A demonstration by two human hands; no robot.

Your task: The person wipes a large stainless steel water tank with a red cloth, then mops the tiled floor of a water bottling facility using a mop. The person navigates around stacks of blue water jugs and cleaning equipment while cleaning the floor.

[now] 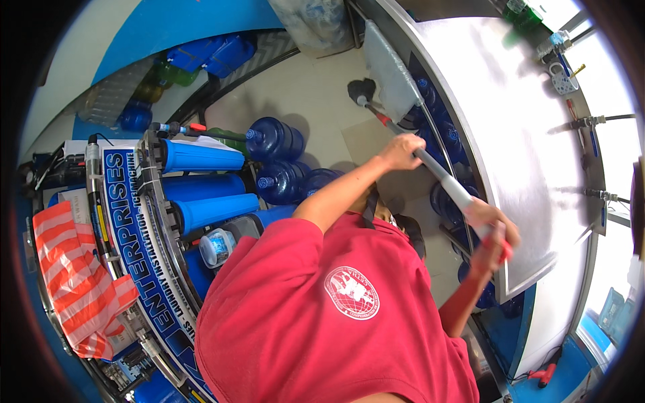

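Observation:
A mop with a grey and white pole [444, 176] slants from the tiled floor towards the right side of my body. Its dark, shaggy head [362, 90] rests on the floor near a plastic-covered rail. My left hand [404, 152] is closed around the middle of the pole, my arm reaching across from the left. Higher on the pole, at its red end, my right hand [489, 231] grips it, slightly blurred. Blue round water jugs [274, 139] stand on the floor left of the pole.
Blue filter housings [204, 156] on a metal frame line the left, beside a red-and-white striped plastic bag [75, 282]. A stainless steel counter [504, 151] runs along the right, with more blue jugs [443, 199] beneath it. A large plastic-wrapped container [320, 25] stands at the top.

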